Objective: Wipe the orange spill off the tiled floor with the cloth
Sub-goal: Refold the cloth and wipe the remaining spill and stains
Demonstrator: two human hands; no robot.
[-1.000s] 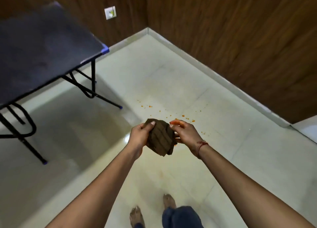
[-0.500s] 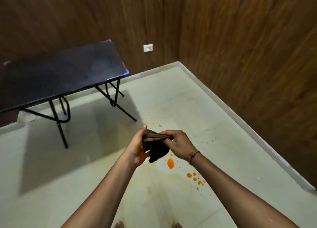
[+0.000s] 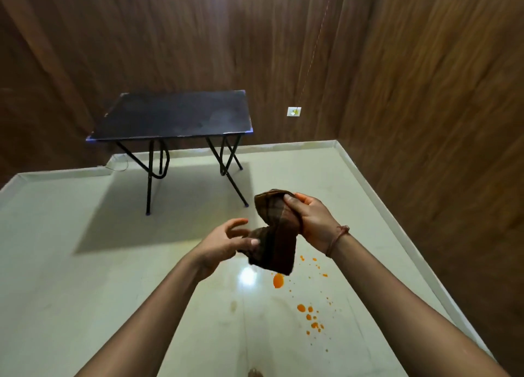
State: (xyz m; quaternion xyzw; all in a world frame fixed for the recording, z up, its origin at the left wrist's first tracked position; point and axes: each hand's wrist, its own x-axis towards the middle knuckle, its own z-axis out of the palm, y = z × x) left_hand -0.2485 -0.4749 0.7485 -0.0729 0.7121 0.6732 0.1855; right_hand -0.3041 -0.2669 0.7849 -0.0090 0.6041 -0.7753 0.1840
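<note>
A dark brown striped cloth point(image 3: 276, 236) hangs in the air between my hands, above the pale tiled floor point(image 3: 85, 291). My right hand point(image 3: 312, 220) grips its upper part. My left hand point(image 3: 226, 240) pinches its lower left corner with thumb and fingers, the other fingers spread. Below the cloth lies the orange spill point(image 3: 278, 280): one larger drop and several smaller drops scattered to the right and towards me. A red thread is tied around my right wrist.
A black folding table point(image 3: 173, 116) on thin metal legs stands against the far wood-panelled wall. A white wall socket point(image 3: 294, 111) sits right of it. The room's corner and a white skirting run along the right. My toes show at the bottom edge.
My head has lifted, so the table and walls show more fully. My hands have drawn apart and the bunched cloth has opened out, the right hand rising with its top.
</note>
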